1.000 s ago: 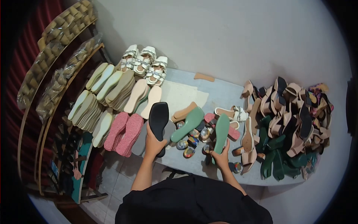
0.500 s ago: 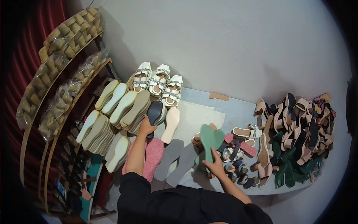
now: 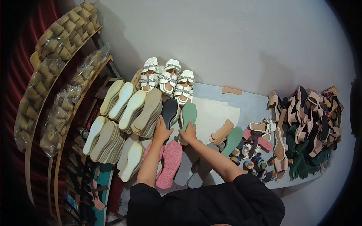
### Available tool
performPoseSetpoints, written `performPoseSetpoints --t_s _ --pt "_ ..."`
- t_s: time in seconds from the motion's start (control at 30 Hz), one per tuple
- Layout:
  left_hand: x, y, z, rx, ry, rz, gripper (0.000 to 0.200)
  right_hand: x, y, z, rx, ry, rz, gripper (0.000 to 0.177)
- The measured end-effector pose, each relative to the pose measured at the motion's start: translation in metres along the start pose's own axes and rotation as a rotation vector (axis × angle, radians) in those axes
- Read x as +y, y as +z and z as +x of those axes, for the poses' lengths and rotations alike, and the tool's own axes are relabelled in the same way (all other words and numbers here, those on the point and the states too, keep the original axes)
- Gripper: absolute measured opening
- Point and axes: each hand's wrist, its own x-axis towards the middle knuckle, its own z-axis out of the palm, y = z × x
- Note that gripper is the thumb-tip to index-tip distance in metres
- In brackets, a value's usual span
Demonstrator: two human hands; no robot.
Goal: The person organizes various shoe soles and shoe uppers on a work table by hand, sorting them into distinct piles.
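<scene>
My left hand (image 3: pixel 162 131) is closed around the narrow end of a black shoe sole (image 3: pixel 170 112), which lies over a green one at the right end of the pale stacks. Beside it, my right hand (image 3: pixel 188 134) grips the narrow end of a green shoe sole (image 3: pixel 189 114). A beige edge shows under that green sole. White strappy sandals (image 3: pixel 169 77) stand just behind both soles. Pink fuzzy insoles (image 3: pixel 169 165) and grey insoles (image 3: pixel 183 171) lie nearer my body, partly covered by my forearms. Another green sole (image 3: pixel 232 140) rests to the right.
Stacked pale insoles (image 3: pixel 109 141) fill the left side. A rack with bagged wedge heels (image 3: pixel 68 28) stands farther left. Patterned heels (image 3: pixel 256 164), a pile of sandals (image 3: pixel 307 116) and dark green soles (image 3: pixel 299 158) occupy the table's right. A tan piece (image 3: pixel 232 90) lies near the wall.
My right hand has moved left with a green sole, bringing it beside the black one over the beige insole. My left hand stays at the black sole. The view has shifted slightly.
</scene>
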Motion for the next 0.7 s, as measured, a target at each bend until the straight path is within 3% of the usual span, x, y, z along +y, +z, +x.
performPoseSetpoints --t_s 0.07,0.1,0.17,0.3,0.4,0.5,0.6,0.7 --pt "0.017 -0.014 -0.012 0.038 0.036 -0.033 0.086 -0.014 -0.010 -0.006 -0.148 0.072 -0.232 0.084" --pt "0.020 -0.017 -0.017 0.065 0.061 -0.044 0.083 -0.012 -0.014 -0.005 -0.221 0.090 -0.210 0.078" --pt "0.038 -0.024 -0.027 0.170 0.126 -0.082 0.068 0.001 -0.019 -0.003 -0.099 0.035 -0.175 0.075" --pt "0.069 -0.011 -0.034 0.093 0.279 -0.174 0.057 0.036 -0.073 -0.019 0.177 -0.201 -0.002 0.069" --pt "0.082 0.022 -0.032 -0.079 0.262 -0.148 0.059 0.052 -0.126 -0.054 0.426 -0.129 -0.095 0.068" --pt "0.085 0.054 -0.030 -0.184 0.150 0.149 0.073 0.084 -0.147 -0.084 0.657 0.082 -0.297 0.074" --pt "0.080 0.075 -0.026 -0.155 0.136 0.304 0.077 0.112 -0.154 -0.103 0.505 0.175 -0.148 0.080" --pt "0.078 0.077 -0.022 -0.186 0.041 0.317 0.074 0.112 -0.162 -0.109 0.368 0.248 -0.286 0.084"
